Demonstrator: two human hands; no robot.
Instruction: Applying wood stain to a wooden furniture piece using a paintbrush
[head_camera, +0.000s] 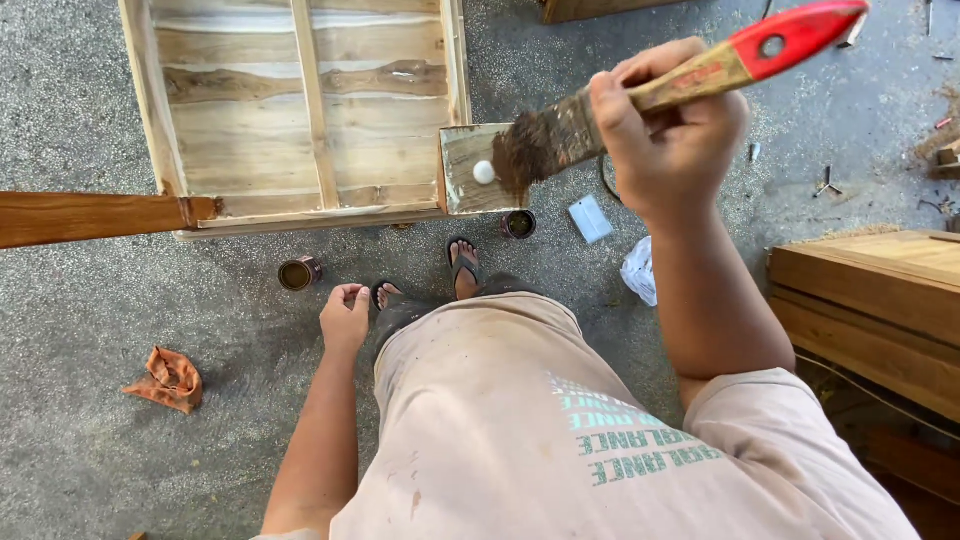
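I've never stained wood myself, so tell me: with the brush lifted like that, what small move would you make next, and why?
Probably lower the brush in the right hand onto the small wooden panel just beneath it. Its bristles look loaded with dark stain, and that panel, like the frame around it, looks pale and bare. The left hand hangs empty.

The wooden frame (300, 110) runs off the top edge. The right hand (668, 130) hides the middle of the paintbrush handle (745, 52).
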